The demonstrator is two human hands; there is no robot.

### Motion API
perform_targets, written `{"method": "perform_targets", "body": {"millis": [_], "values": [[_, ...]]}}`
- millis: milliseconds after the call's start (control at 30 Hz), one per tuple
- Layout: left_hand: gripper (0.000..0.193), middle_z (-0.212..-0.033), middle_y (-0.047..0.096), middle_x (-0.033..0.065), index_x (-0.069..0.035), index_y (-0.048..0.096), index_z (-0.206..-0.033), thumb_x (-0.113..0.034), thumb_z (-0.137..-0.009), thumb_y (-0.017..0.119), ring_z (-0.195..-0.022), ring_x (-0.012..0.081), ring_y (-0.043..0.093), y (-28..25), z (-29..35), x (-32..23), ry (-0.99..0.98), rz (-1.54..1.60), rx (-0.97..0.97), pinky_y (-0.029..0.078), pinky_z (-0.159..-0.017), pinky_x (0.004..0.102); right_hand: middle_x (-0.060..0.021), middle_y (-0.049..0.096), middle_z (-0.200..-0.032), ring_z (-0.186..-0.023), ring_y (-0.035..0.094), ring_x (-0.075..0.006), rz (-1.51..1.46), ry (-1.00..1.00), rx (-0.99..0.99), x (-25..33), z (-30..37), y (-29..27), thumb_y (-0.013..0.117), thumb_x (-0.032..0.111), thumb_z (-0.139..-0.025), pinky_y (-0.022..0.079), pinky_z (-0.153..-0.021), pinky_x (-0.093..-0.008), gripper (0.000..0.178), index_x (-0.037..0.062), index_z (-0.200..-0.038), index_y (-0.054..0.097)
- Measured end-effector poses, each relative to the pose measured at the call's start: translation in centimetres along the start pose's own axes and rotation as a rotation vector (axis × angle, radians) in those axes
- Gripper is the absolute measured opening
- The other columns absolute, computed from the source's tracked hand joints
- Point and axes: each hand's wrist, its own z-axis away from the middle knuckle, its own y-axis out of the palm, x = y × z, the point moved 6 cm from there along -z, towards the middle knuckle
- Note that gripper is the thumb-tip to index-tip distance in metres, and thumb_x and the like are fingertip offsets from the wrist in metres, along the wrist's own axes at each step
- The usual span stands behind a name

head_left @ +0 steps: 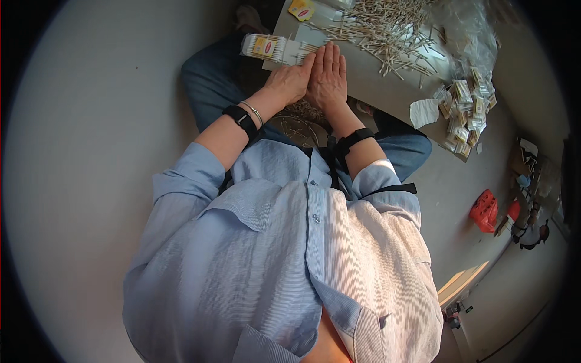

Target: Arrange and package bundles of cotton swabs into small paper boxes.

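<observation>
At the table's near edge my two hands meet side by side over a small row of cotton swabs [307,51]. My left hand [289,83] is bent, its fingers closed against the swabs; their tips are mostly hidden. Beside it, my right hand [328,80] lies with its fingers stretched straight and held together, palm down toward the swabs, touching the left hand. Just left of them a clear pack of cotton swabs [264,47] with a yellow label sticks out over the table corner.
A big heap of loose cotton swabs [390,27] covers the far part of the table [380,91]. To the right are clear plastic bags [466,36], a pile of small filled packs [469,112] and a torn white paper [424,112]. A red bag [484,210] lies on the floor.
</observation>
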Motion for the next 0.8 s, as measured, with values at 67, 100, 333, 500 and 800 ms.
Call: {"method": "perform_targets", "body": {"millis": [67, 100, 333, 500, 800], "values": [[0.064, -0.085, 0.064, 0.0268, -0.005, 0.02, -0.141, -0.013, -0.084, 0.048, -0.079, 0.0417, 0.064, -0.1, 0.0, 0.1, 0.0, 0.016, -0.029, 0.051, -0.071, 0.0495, -0.0248, 0.014, -0.15, -0.142, 0.008, -0.0376, 0.018, -0.004, -0.004, 0.1, 0.0, -0.1, 0.044, 0.037, -0.086, 0.007, -0.115, -0.0451, 0.075, -0.0062, -0.142, 0.019], [0.065, -0.085, 0.064, 0.0266, -0.006, 0.019, -0.142, -0.013, -0.084, 0.048, -0.079, 0.0416, 0.064, -0.3, 0.0, 0.1, 0.0, 0.032, -0.058, 0.051, -0.071, 0.0494, -0.0248, 0.014, -0.15, -0.142, 0.008, -0.0376, 0.019, -0.004, 0.001, 0.1, 0.0, -0.1, 0.045, 0.037, -0.086, 0.006, -0.115, -0.0451, 0.076, -0.0062, -0.142, 0.019], [0.068, -0.085, 0.065, 0.026, -0.006, 0.016, -0.143, -0.014, -0.083, 0.048, -0.078, 0.0419, 0.063, 0.0, -0.8, 0.4, 0.022, -0.001, 0.014, 0.051, -0.071, 0.0492, -0.0252, 0.014, -0.15, -0.141, 0.009, -0.038, -0.068, -0.007, -0.014, 0.2, 0.1, -0.4, 0.048, 0.039, -0.084, 0.006, -0.115, -0.0452, 0.08, -0.006, -0.142, 0.019], [0.067, -0.086, 0.065, 0.0259, -0.009, 0.017, -0.143, -0.015, -0.085, 0.05, -0.079, 0.0425, 0.063, 0.1, -0.8, 0.5, 0.007, 0.008, -0.011, 0.051, -0.071, 0.0494, -0.0254, 0.015, -0.15, -0.141, 0.01, -0.0384, -0.026, -0.015, -0.019, 0.2, 0.0, -0.3, 0.05, 0.04, -0.083, 0.008, -0.114, -0.0456, 0.081, -0.0064, -0.142, 0.02], [0.051, -0.091, 0.064, 0.0279, -0.006, 0.03, -0.132, -0.008, -0.084, 0.047, -0.086, 0.0426, 0.063, -1.4, -1.2, -0.2, -0.072, 0.065, 0.049, 0.05, -0.074, 0.0497, -0.0259, 0.016, -0.149, -0.141, 0.011, -0.0385, -0.065, -0.005, -0.02, 0.1, 0.1, -0.6, 0.053, 0.039, -0.081, 0.009, -0.114, -0.0461, 0.082, -0.007, -0.141, 0.021]]}}
